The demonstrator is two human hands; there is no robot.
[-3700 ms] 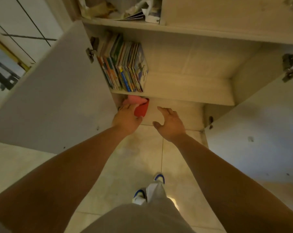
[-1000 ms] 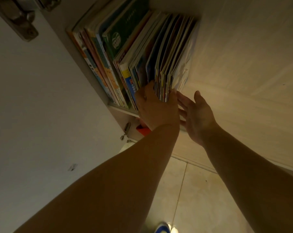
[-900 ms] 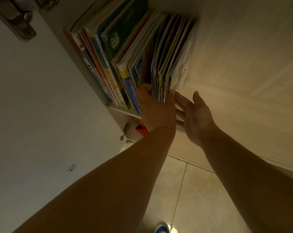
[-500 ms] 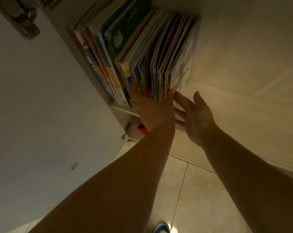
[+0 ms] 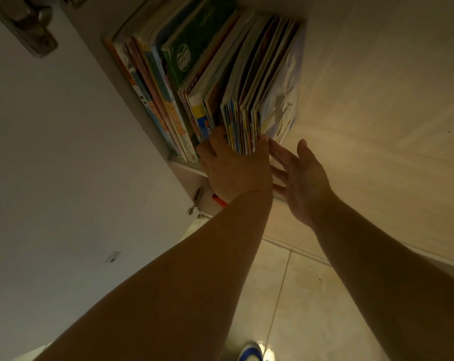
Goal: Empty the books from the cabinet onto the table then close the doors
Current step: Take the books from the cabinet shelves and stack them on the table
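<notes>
Pinching a bundle of thin colourful paper books (image 5: 242,131), my left hand (image 5: 236,170) grips; right hand (image 5: 302,178) open beside. All books stand on the pale wooden cabinet shelf (image 5: 186,166); I judge nothing emptied, doors open.

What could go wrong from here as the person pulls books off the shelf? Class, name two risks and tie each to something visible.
1. The left hand pinches only a bunch of thin books; its grip could slip and let some fan out and fall.
2. The taller books left of them lean; removing their neighbours may let them topple.
3. The right hand is open beside the bunch, not yet supporting it.
</notes>
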